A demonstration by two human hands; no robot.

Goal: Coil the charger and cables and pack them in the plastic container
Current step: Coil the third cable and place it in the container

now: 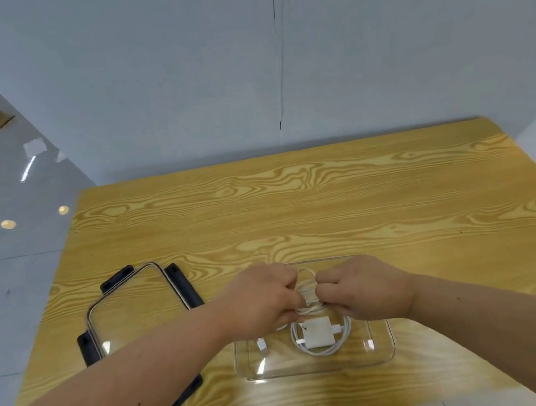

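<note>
left hand [259,301] and right hand [366,287] each clench a grip on a thin white coiled cable [308,291] above the clear rectangular plastic container [383,348]. square white charger [317,332] lies inside, on yellow wood-grain bench [327,195].

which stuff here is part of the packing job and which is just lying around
Job: cable held in both hands, left, right; charger with coiled cable in container; lid.
Lying about: nothing on the table.
</note>
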